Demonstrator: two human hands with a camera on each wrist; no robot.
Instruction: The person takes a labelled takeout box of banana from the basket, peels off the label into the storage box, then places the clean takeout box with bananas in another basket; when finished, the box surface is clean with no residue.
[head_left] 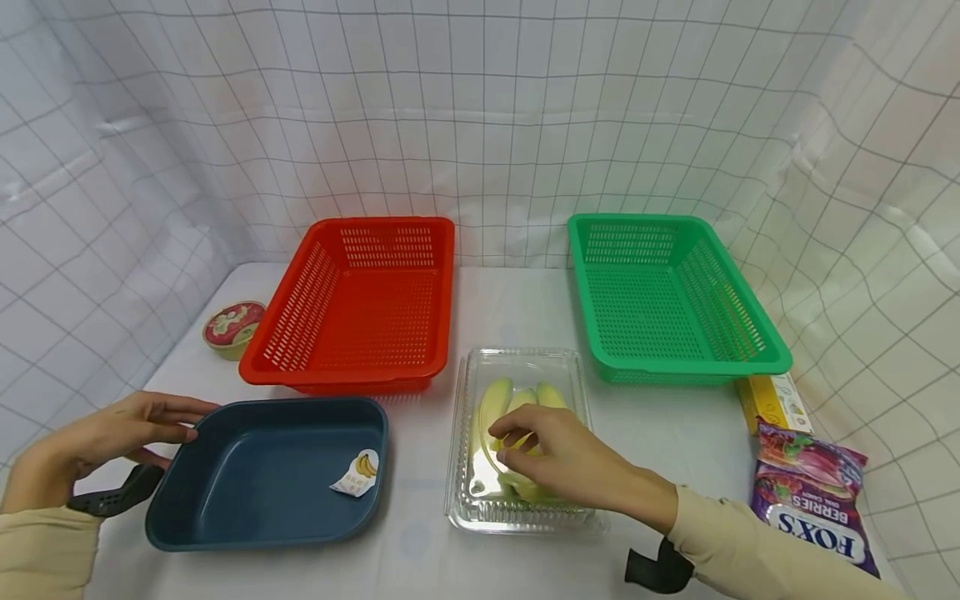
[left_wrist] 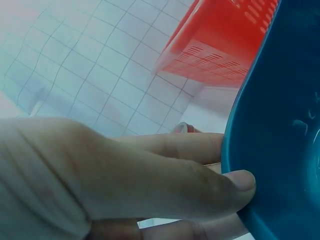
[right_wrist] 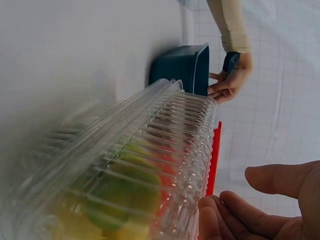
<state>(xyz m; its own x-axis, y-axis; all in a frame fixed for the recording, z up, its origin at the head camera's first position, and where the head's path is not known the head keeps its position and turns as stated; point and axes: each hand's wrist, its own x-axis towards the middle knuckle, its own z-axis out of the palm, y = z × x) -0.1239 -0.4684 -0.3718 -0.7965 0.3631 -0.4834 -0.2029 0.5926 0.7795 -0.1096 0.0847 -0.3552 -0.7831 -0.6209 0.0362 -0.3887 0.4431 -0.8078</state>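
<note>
My left hand [head_left: 123, 433] pinches the left rim of a dark blue plastic tub [head_left: 262, 537]. In the left wrist view its thumb [left_wrist: 237, 182] lies over the tub's rim while other fingers stay outside. A small white label [head_left: 358, 473] with a banana picture is inside the tub, near its right wall. My right hand [head_left: 562, 454] hovers over a clear lidded plastic box [head_left: 525, 521] that contains several yellow-green bananas [head_left: 495, 404]. In the right wrist view the right hand [right_wrist: 270, 210] holds nothing, its fingers loosely bent and its thumb apart from them.
Behind the tub stands a red basket [head_left: 390, 325], with a round red-lidded tub [head_left: 234, 327] to its left. A green basket [head_left: 637, 312] is at the back right. Near the right edge are a yellow box [head_left: 776, 404] and a purple Fox's Berries bag [head_left: 813, 500].
</note>
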